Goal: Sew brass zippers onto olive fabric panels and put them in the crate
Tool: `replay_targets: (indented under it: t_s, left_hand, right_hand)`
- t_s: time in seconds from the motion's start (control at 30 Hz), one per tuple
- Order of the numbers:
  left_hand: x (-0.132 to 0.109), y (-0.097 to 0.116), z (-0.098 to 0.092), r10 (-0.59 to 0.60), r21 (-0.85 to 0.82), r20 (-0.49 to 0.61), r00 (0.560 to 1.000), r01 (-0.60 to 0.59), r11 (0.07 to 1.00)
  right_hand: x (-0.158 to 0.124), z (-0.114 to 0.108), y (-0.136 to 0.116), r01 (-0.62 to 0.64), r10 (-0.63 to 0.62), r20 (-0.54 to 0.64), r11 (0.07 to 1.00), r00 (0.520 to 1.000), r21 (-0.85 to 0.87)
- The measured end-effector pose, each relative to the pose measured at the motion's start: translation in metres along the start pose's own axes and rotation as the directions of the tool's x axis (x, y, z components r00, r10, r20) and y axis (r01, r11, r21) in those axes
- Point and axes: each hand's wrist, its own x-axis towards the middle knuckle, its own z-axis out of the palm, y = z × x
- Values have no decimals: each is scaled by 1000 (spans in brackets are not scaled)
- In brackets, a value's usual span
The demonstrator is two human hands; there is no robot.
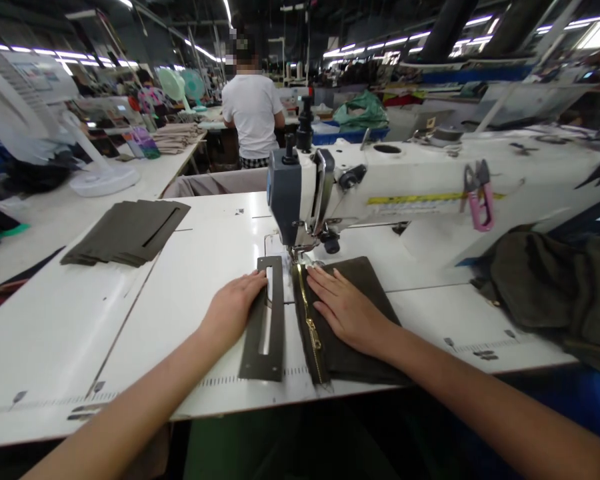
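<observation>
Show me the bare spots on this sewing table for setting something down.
The white tabletop is bare between the stacked pieces and slotted strip, beyond the left hand; in front of those pieces; and, smaller, between the zippered fabric and the cloth heap. It is crowded below the machine head, where strip, fabric and right hand sit close.

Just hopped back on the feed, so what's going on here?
The person's left hand rests on a slotted dark strip. Their right hand presses flat on folded dark fabric, beside its gold zipper. Both pieces lie on the white table, by the sewing machine.
</observation>
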Motion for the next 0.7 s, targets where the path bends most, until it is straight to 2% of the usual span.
replay_targets:
  t_s: [0.1, 0.17, 0.2, 0.27, 0.33, 0.47, 0.7]
  left_hand:
    - [-6, 5, -10, -11, -112, -161, 987, -7, 994]
    - [-9, 19, -12, 88, -129, -260, 962, -125, 984]
    - [-8, 27, -10, 154, -104, -275, 949, -189, 976]
    - [-2, 41, -1, 258, -9, -247, 934, -268, 963]
    - [6, 51, 11, 289, 100, -167, 943, -275, 956]
    - [18, 53, 26, 265, 183, -51, 963, -252, 950]
    - [19, 52, 25, 228, 175, -37, 973, -218, 960]
  right_hand:
    - [-5, -1, -3, -17, 17, 17, 1000, 1000, -5]
    - [-8, -1, -5, -14, 14, 6, 1000, 1000, -8]
    - [-9, -1, -5, -8, 8, 1, 1000, 1000, -6]
    - [-10, -1, -6, 1, -1, -4, 1000, 1000, 0]
    - [-11, -1, -6, 3, -3, -10, 1000, 1000, 5]
    - [-14, -3, -7, 2, -2, -20, 1000, 1000, 11]
    - [-10, -7, -8, -26, 28, -31, 998, 999, 51]
